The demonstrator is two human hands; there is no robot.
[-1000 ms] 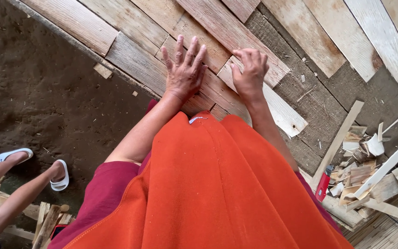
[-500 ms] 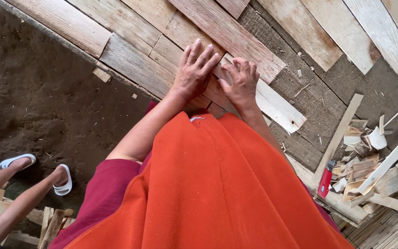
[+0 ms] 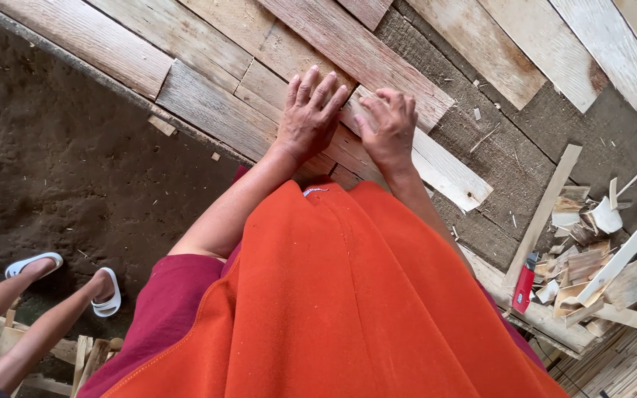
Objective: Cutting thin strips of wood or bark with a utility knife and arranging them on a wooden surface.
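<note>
Seen from above, our left hand (image 3: 310,118) lies flat, fingers spread, on a weathered grey-brown wooden plank (image 3: 215,110). Just beside it, our right hand (image 3: 388,129) presses with curled fingers on a pale, short wooden board (image 3: 444,169) lying aslant across the planks; neither hand grips anything. An orange cloth garment (image 3: 348,309) fills the foreground. At right, a red flat tool handle (image 3: 524,284) rests beside a heap of pale wood offcuts (image 3: 591,258). At lower left, another person's feet wear white sandals (image 3: 105,295) on dark earth.
</note>
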